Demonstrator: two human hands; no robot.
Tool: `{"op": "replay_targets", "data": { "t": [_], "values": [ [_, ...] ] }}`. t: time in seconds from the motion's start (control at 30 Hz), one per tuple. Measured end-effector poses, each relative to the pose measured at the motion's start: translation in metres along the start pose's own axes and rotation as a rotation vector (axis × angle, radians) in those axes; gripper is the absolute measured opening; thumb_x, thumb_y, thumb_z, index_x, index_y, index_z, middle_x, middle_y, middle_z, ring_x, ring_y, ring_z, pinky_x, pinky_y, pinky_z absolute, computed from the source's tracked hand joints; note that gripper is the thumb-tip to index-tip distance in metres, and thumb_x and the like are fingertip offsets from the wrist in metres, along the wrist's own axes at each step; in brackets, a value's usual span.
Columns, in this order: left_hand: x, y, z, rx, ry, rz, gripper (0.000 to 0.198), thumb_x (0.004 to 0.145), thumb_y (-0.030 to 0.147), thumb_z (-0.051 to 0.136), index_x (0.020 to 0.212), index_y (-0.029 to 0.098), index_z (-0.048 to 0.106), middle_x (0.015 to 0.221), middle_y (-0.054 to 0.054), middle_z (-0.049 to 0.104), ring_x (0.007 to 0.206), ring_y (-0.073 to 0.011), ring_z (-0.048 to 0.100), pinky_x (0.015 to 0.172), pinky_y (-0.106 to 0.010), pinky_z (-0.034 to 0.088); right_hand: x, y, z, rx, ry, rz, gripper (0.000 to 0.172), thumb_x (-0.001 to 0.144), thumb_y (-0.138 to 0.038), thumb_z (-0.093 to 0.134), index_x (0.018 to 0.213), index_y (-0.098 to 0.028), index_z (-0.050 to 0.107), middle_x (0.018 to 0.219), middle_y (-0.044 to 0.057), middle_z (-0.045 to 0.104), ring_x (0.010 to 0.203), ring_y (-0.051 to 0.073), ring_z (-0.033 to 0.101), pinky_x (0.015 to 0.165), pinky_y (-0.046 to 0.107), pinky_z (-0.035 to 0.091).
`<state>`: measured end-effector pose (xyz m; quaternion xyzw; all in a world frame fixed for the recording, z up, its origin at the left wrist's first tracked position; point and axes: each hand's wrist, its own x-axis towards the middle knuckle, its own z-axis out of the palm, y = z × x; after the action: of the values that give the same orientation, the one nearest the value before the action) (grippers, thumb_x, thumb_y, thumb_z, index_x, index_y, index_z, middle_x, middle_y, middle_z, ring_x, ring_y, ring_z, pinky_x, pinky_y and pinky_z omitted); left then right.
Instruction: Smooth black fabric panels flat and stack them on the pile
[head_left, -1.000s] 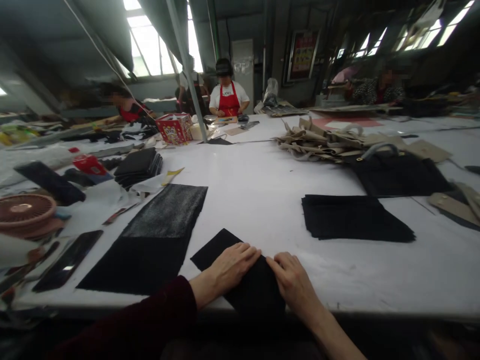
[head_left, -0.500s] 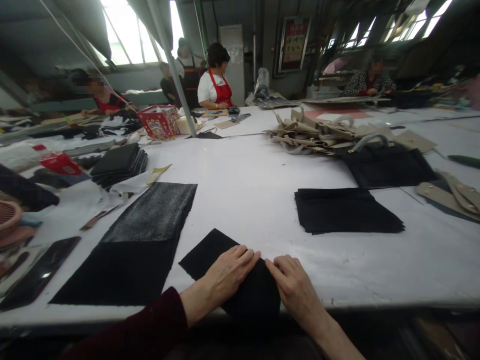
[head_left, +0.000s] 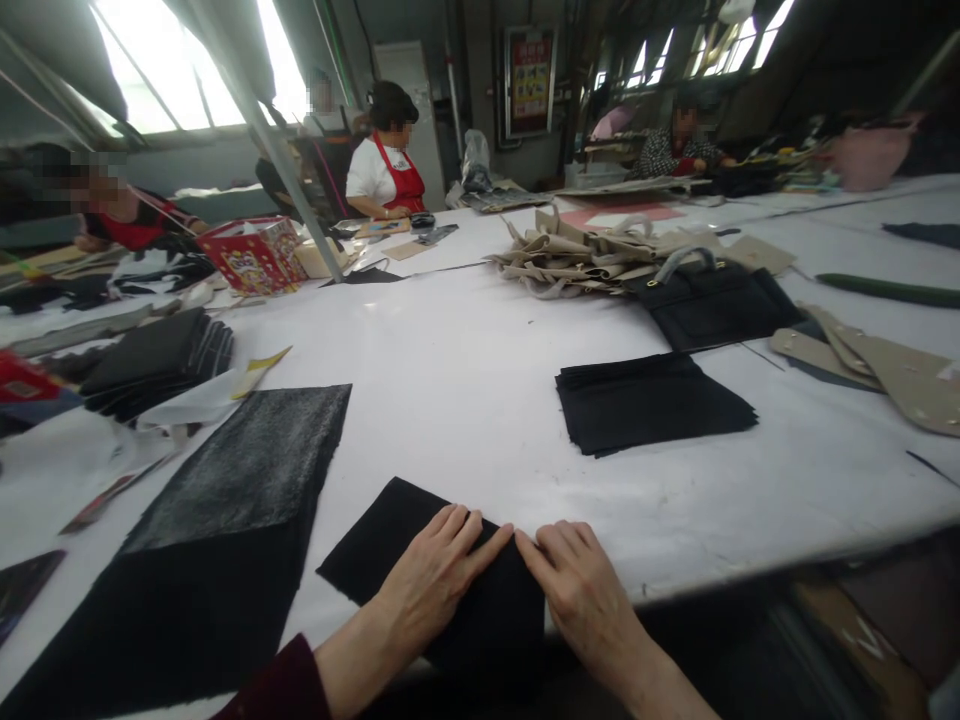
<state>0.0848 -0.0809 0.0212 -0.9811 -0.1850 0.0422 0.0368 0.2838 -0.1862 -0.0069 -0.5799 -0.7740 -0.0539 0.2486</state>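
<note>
The left hand (head_left: 439, 565) lies across a black piece (head_left: 367, 545); the right hand (head_left: 577, 585), fingers curled, touches its edge. Whether either pinches it, I cannot tell. The piece is plain, matte and straight-edged, reaching over the near edge of the table (head_left: 450, 400). Farther off, a red box (head_left: 255, 255) and a poster (head_left: 530, 82) bear unreadable lettering.

We are in a workshop, seemingly for bags: our long white worktable (head_left: 442, 390) carries a black fabric piece (head_left: 375, 540), a stack of black panels (head_left: 652, 405), a flat black bag piece (head_left: 712, 308) with a grey handle (head_left: 684, 258), and a heap of beige cut pieces (head_left: 570, 265). Across from us a person (head_left: 364, 178) wears a red apron (head_left: 399, 178), and other people (head_left: 656, 155) are nearby.
</note>
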Motion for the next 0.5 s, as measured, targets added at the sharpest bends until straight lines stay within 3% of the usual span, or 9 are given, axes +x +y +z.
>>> {"op": "replay_targets", "data": {
  "t": [0.5],
  "values": [
    [-0.0016, -0.0005, 0.0094, 0.053, -0.022, 0.005, 0.084, 0.088, 0.005, 0.049, 0.156, 0.032, 0.008, 0.139, -0.01, 0.047, 0.128, -0.0278, 0.044, 0.111, -0.045, 0.034, -0.007, -0.0023, -0.0029, -0.012, 0.031, 0.078, 0.035, 0.094, -0.007, 0.042, 0.124, -0.008, 0.06, 0.084, 0.007, 0.053, 0.079, 0.02, 0.044, 0.078, 0.04, 0.037]
  ]
}}
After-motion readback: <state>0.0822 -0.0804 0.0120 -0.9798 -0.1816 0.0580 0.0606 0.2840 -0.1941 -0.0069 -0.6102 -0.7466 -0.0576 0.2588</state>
